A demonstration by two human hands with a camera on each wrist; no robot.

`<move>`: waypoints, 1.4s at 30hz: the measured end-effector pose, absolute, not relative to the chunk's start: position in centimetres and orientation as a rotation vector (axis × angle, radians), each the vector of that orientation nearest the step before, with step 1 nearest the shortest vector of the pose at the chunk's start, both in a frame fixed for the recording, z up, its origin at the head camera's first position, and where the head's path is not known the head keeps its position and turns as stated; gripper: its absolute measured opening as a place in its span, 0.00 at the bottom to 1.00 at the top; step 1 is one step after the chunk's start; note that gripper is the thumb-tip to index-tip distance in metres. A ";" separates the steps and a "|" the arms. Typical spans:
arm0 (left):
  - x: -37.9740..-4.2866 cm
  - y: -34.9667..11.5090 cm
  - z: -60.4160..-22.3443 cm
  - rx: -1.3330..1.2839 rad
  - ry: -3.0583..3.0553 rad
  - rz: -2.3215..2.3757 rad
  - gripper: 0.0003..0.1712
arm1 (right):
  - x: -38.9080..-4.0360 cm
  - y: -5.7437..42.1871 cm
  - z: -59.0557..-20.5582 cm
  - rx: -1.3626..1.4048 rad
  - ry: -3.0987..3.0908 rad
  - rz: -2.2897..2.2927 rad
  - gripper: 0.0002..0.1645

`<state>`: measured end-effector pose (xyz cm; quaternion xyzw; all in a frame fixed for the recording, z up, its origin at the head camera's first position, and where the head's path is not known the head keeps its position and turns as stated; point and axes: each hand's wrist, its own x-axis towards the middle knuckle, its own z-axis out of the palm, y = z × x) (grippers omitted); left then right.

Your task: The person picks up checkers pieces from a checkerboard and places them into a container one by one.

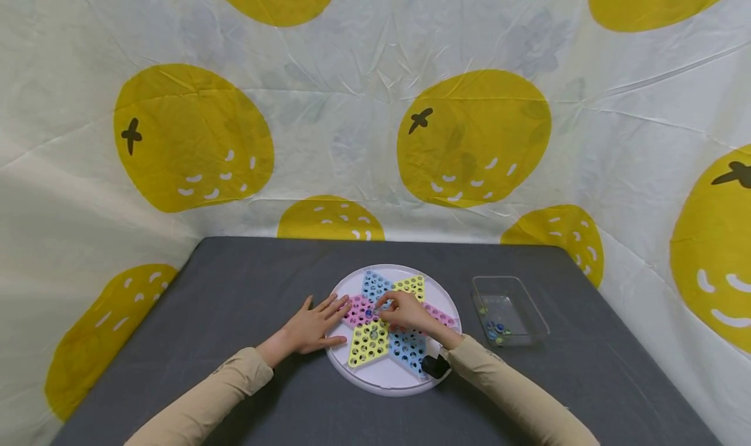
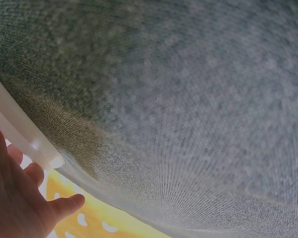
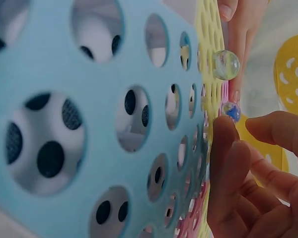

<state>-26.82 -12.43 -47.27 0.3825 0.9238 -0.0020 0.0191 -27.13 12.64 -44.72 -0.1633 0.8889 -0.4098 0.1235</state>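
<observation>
Blue-swirled marble: it sits at the inner end of the left pink patch point(image 1: 356, 312), just beside the right fingertips.
Right hand point(image 1: 405, 310): bent over the middle of the board from the right; from its wrist the thumb and nearest fingertip look a little apart, and I cannot tell whether anything is pinched between them.
Marble's feel: I'd judge it glassy, light, hard and slick, quick to roll if nudged, unlikely to crack at this height.
Where to hold: across its widest part, fingertips on opposite sides, above the hole's edge.
Clear marble point(image 3: 226, 65): seated on the near-left yellow patch point(image 1: 365, 353), also smooth and easily knocked.
Left hand point(image 1: 317, 325): spread flat, fingers reaching over the left rim and touching the pink patch.
Star board point(image 1: 381, 385): round, white and stiff-looking, with holed pink, yellow and blue patches; probably light enough to slide if bumped.
Clear tray point(image 1: 506, 302): to the right, apart from the board, with loose marbles point(image 1: 499, 330) gathered towards its near-left corner.
Dark tabletop point(image 1: 258, 270): under everything.
Fruit-print cloth point(image 1: 334, 133): hanging behind.
</observation>
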 end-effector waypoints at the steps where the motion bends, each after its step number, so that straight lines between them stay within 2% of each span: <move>1: -26.8 -12.4 -47.3 1.185 2.866 -0.006 0.42 | -27.2 12.6 -44.8 -0.471 2.593 -1.187 0.12; 23: -26.7 -12.3 -47.0 1.211 2.863 0.011 0.41 | -27.3 11.7 -44.8 -0.377 2.628 -1.128 0.09; 42: -26.7 -12.2 -47.1 1.203 2.869 -0.003 0.41 | -27.2 12.2 -44.7 -0.427 2.578 -1.205 0.08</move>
